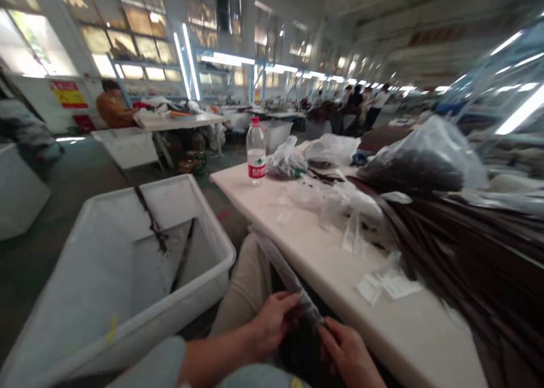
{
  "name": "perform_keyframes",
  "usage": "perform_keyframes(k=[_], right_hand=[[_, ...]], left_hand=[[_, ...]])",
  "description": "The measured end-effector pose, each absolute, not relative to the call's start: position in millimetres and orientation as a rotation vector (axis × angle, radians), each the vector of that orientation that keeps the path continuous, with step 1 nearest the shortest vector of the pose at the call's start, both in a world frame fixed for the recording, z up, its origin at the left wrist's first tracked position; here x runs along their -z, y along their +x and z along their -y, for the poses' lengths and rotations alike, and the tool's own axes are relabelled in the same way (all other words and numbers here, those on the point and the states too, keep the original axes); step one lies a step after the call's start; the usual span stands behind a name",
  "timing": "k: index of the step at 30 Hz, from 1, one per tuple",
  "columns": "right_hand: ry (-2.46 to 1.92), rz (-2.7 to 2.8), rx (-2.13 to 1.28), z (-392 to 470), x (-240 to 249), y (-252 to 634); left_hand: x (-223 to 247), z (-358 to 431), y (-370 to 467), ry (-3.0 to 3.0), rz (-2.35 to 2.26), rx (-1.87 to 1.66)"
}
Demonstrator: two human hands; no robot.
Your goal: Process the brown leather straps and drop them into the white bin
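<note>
A long, narrow clear plastic bag (284, 266) stretches from my knee down to both hands, below the table's near edge. My left hand (278, 317) is closed around its middle, thumb on top. Closer to me, my right hand (344, 345) pinches the bag's gathered end. Something dark seems to show through the plastic near my fingers, too blurred to name. On the table (293, 246) beside my hands lie small white labels or packets (389, 286) and crumpled clear bags (357, 207).
A large white bin (212, 269) with dark strips inside stands at my left. On the table are a water bottle (256, 156), a filled plastic bag (425, 156) and a pile of dark brown strips (463, 241). A seated person (113, 105) works farther back.
</note>
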State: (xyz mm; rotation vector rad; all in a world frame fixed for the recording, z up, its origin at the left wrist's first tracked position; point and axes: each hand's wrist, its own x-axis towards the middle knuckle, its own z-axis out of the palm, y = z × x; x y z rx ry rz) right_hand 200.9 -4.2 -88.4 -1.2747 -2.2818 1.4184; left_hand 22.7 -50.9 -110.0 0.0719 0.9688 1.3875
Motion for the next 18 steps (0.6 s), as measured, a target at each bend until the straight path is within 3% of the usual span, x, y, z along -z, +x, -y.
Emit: perform_keyframes(k=[4,11,18], right_hand=[[-1.176,2.223,-1.541,6,98,197],[-1.361,2.282,-1.655,25,102,260],[-1.419,2.279,-1.522,34,110,267]], left_hand=[[113,62,25,0.144,-0.93,-1.18],[109,35,-16,-0.116,-0.886,-1.623],[116,49,7,0.067,-1.003,-1.435]])
